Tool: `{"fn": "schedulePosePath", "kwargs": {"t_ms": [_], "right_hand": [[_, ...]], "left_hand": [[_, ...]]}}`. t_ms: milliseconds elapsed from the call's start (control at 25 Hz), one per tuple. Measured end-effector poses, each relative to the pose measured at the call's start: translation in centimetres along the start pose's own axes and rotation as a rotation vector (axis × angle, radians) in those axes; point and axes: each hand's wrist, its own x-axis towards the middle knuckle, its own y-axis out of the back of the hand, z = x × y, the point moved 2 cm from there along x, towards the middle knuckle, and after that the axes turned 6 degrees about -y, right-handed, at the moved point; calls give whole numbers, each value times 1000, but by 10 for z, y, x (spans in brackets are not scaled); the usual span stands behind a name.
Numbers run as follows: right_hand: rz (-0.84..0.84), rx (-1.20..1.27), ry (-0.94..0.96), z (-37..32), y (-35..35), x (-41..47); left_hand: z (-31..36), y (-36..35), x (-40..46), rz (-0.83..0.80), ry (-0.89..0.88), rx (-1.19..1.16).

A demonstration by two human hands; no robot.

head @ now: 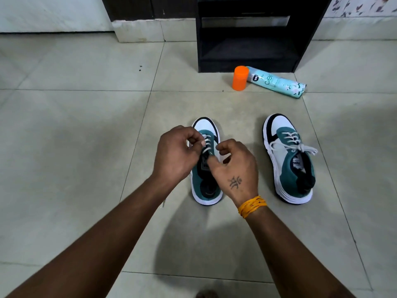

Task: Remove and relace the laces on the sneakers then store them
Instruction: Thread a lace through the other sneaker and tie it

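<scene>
1. I am bending over the left sneaker [207, 186], which is standing on the tiled floor [75, 147] with its toe pointing away from me.
2. My left hand [176, 153] is hovering over its lacing, fingers [194, 138] curled and pinching the white lace [206, 145].
3. My right hand [234, 168] is just beside it, fingers curled and pinching the same lace near the tongue.
4. The right sneaker [290, 160] is sitting well apart to the right, its lace tied in a bow.
5. Beyond the shoes, an orange-capped spray can [275, 81] is lying on its side near a black cabinet [253, 33].
</scene>
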Motion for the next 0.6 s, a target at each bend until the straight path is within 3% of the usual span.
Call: {"fn": "schedulePosePath", "kwargs": {"t_ms": [80,360,600], "right_hand": [[-26,-85,-14,4,-4,-5],[32,-50,15,15,-17,-13],[33,27,27,20,-20,-13]], "left_hand": [[0,-12,-9,-28,-20,17],[-13,-30,-25,-129,-89,155],[-10,-37,-20,-107,-54,331]]}}
